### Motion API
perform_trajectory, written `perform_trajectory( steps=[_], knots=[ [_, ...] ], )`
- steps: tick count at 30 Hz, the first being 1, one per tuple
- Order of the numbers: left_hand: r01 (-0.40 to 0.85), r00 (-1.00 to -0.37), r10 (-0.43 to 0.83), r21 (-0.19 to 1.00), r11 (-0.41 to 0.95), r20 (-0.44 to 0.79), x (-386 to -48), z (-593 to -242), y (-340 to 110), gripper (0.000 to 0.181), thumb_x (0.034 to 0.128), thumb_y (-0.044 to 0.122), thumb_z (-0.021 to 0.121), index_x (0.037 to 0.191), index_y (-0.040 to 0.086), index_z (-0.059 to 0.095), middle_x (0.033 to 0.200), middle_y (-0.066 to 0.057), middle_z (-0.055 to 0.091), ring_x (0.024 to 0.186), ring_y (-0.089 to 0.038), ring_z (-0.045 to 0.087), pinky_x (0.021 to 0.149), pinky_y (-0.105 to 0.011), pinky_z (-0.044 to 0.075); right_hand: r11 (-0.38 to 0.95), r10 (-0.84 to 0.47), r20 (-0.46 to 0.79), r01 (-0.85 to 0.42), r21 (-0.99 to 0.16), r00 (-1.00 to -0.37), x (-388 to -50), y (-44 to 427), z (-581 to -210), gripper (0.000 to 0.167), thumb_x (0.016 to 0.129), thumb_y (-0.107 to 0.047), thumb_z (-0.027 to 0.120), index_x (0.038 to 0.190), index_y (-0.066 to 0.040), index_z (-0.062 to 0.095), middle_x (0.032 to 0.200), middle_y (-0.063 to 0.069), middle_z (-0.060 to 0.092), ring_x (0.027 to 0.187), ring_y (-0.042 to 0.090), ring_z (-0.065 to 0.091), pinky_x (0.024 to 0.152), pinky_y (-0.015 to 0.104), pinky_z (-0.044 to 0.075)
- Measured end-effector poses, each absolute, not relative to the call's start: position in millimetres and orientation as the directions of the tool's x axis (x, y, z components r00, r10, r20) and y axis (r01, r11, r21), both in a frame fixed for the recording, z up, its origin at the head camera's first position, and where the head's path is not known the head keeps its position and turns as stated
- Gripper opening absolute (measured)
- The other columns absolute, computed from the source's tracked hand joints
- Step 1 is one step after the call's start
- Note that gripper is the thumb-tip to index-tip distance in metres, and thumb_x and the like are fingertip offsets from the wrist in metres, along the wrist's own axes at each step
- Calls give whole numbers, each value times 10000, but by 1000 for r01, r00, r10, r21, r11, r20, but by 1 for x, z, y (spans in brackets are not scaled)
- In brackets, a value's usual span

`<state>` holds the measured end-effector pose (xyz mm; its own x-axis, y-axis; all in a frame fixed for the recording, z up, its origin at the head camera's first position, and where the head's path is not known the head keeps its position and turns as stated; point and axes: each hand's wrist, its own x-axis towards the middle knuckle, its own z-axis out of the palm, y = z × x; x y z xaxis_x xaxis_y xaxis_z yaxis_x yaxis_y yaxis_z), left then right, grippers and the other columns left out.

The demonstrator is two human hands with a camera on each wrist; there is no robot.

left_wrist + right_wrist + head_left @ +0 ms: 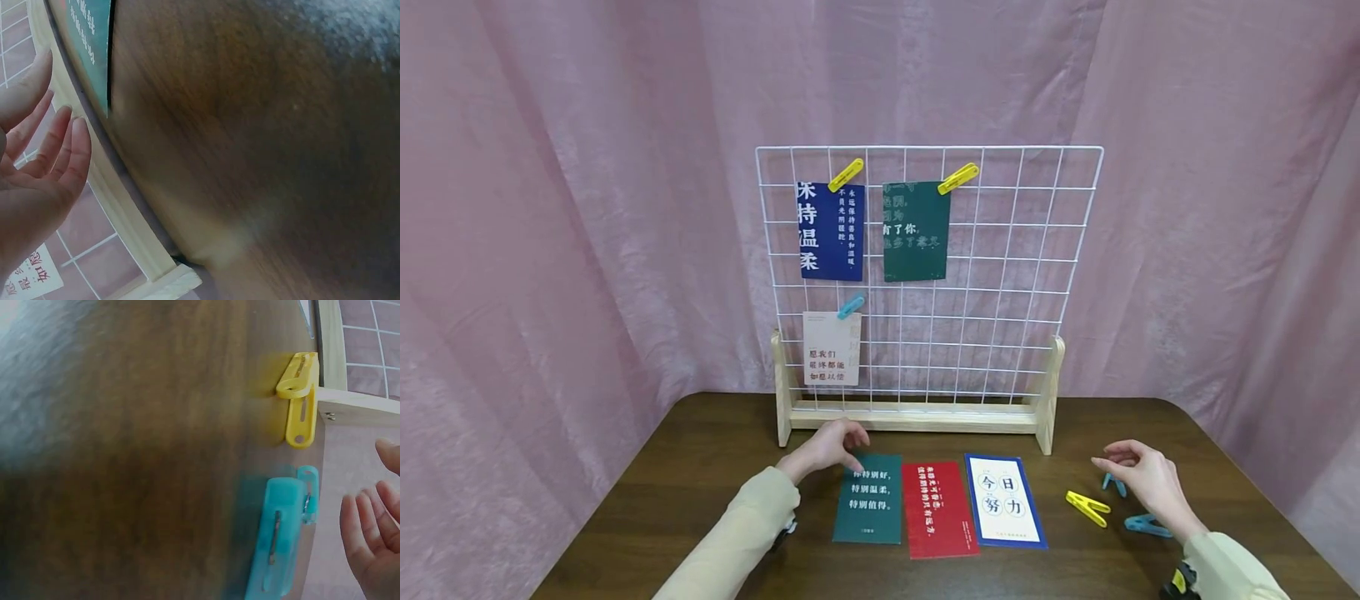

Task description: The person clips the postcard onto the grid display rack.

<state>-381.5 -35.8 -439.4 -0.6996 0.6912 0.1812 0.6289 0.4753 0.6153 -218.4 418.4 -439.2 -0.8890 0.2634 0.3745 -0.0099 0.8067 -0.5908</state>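
Observation:
My left hand hovers at the upper left corner of a green card with white writing. Its fingers are loosely bent and hold nothing; the left wrist view shows the thumb apart from the fingers. To the right lie a red card and a white card with a blue border. Over the table's right side, my right hand is relaxed, its grasp empty. A small blue clothespin is partly hidden by it. Another blue clothespin and a yellow clothespin lie close by.
A white wire grid in a wooden stand rises at the table's back. Pegged on it are a dark blue card, a green card and a white card. Pink curtains hang behind.

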Motion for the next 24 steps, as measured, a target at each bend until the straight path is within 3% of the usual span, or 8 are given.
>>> perform_trajectory(
  steps=[5, 15, 24],
  knots=[
    [630, -707, 689, 586, 510, 161, -385, -443, -35, 436, 581, 61, 844, 943, -8, 610, 855, -89, 523, 796, -261, 500, 696, -337, 418, 813, 269, 360, 10, -582, -893, -217, 421, -444, 417, 775, -303, 718, 969, 49, 609, 806, 95, 637, 715, 245, 595, 623, 389, 448],
    [582, -746, 660, 564, 585, 85, -386, -448, -35, 473, 567, 94, 859, 948, -8, 598, 898, -67, 497, 842, -252, 484, 751, -361, 416, 819, 267, 360, 13, -574, -894, -214, 425, -446, 426, 754, -306, 732, 941, 53, 601, 792, 84, 624, 696, 230, 573, 596, 351, 433],
    [578, -756, 651, 535, 616, 67, -386, -449, -35, 457, 552, 97, 868, 893, -5, 582, 863, -79, 467, 824, -256, 462, 741, -347, 404, 811, 288, 254, 94, -578, -923, -212, 430, -448, 553, 753, -373, 720, 979, 98, 538, 861, 204, 608, 797, 376, 562, 660, 469, 440]
  ],
)
